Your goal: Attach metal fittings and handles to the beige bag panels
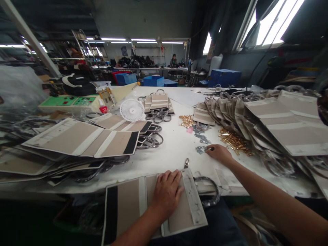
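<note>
A beige bag panel (130, 205) with white strips and a black end band lies across the table's near edge and my lap. My left hand (167, 191) rests flat on it, fingers stretched out. From its right side sticks out a plastic-wrapped handle (217, 191); a small metal clasp (187, 163) shows at its far edge. My right hand (217, 152) reaches out to small grey metal pieces (200, 149) scattered on the white table. Its fingertips are pinched together among them; whatever they hold is too small to make out.
Stacked bag panels (82, 136) lie on the left, with more panels (282, 119) on the right. Gold-coloured metal pieces (234, 140) lie beyond my right hand. A small white fan (132, 110) and a red-labelled bottle (103, 107) stand back left. A person (174, 60) sits far off.
</note>
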`<state>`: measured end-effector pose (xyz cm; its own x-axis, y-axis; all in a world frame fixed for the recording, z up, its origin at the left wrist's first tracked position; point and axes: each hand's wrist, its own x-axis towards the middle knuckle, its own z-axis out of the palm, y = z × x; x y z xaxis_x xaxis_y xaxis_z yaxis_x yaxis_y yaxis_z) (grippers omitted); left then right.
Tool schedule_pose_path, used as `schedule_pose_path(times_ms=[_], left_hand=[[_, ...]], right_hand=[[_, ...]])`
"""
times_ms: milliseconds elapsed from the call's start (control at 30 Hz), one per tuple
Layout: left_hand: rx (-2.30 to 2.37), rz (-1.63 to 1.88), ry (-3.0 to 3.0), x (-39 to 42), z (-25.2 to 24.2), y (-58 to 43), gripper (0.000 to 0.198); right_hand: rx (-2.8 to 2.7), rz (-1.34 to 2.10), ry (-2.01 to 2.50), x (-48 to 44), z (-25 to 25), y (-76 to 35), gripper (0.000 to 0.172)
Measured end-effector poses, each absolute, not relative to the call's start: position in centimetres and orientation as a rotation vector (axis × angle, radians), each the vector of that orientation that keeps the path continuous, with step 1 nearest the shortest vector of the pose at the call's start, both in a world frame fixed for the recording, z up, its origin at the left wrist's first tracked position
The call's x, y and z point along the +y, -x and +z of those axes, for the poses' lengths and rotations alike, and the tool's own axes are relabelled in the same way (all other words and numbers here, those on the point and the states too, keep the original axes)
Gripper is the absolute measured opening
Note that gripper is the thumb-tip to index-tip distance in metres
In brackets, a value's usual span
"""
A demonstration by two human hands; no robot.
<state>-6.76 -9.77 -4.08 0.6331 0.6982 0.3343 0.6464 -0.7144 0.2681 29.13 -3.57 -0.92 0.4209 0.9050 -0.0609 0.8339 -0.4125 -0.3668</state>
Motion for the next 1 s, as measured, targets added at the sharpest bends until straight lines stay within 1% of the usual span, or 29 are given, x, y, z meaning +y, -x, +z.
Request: schedule_pose_path(times_ms=[167, 333, 433, 533, 667, 800, 867, 1000], left_hand=[[1.118, 0.605, -2.716, -9.8, -4.1, 6.6, 0.051], [1.114, 0.584, -2.709, -9.9, -4.1, 6.7, 0.052], [1.113, 0.575, -2.700, -10.0, -4.1, 6.6, 0.053], [1.112, 0.570, -2.700, -10.1, -4.0, 6.6, 0.055], [1.110, 0.574, -2.715, -10.2, -3.8, 6.5, 0.053], [1.120, 0.571, -2.726, -10.2, -3.7, 6.4, 0.054], [1.119, 0.570, -2.723, -10.3, -3.7, 6.5, 0.054], [1.109, 0.570, -2.720, -10.4, -3.6, 6.5, 0.054]], right_hand=[[-1.463, 0.366, 2.415, -3.5, -1.4, -29.3, 0.031], [-1.434, 0.406, 2.349, -3.6, -1.1, -29.6, 0.020], [-1.388, 0.491, 2.273, -4.0, 0.1, -29.6, 0.025], [-1.398, 0.633, 2.155, -5.4, 2.3, -28.3, 0.030], [-1.590, 0.950, 1.948, -9.1, 4.9, -23.1, 0.025], [-1.622, 1.305, 1.864, -12.8, 3.4, -17.1, 0.020], [-1.608, 1.325, 1.901, -13.7, 1.9, -15.5, 0.019], [-1.724, 1.126, 1.931, -14.1, 0.7, -14.9, 0.018]])
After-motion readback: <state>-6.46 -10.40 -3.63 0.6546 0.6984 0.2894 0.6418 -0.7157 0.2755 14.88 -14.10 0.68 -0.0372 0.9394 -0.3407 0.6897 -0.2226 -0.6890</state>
